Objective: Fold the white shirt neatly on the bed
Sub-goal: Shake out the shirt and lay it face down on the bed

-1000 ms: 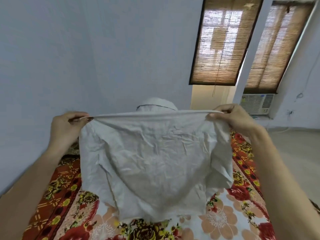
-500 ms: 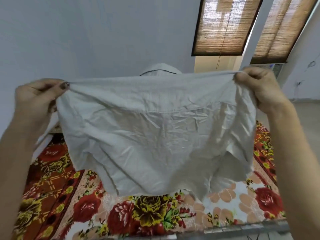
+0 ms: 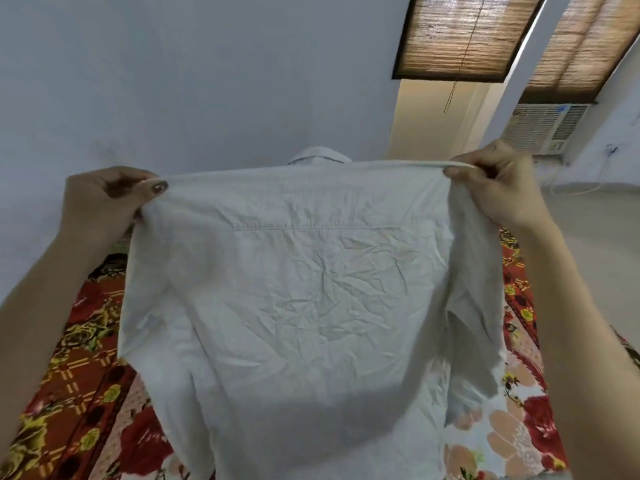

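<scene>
While the left hand [image 3: 104, 199] and right hand [image 3: 498, 181] pinch its shoulders, the white shirt [image 3: 304, 306] hangs limp, light and creased above the bed [image 3: 86, 393].

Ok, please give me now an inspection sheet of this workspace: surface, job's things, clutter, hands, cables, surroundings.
Surface: bed under a floral sheet, red and yellow at the left, paler at the right.
Job's things: white shirt, wrinkled, held up over the bed, back panel toward the camera, collar on the far side; not folded yet.
Clutter: nothing seen.
Hands: left hand and right hand each pinch one end of the shirt's top edge.
Cables: blind cord hanging; white cable on the floor.
Surroundings: wall, bamboo blinds, air conditioner.
</scene>
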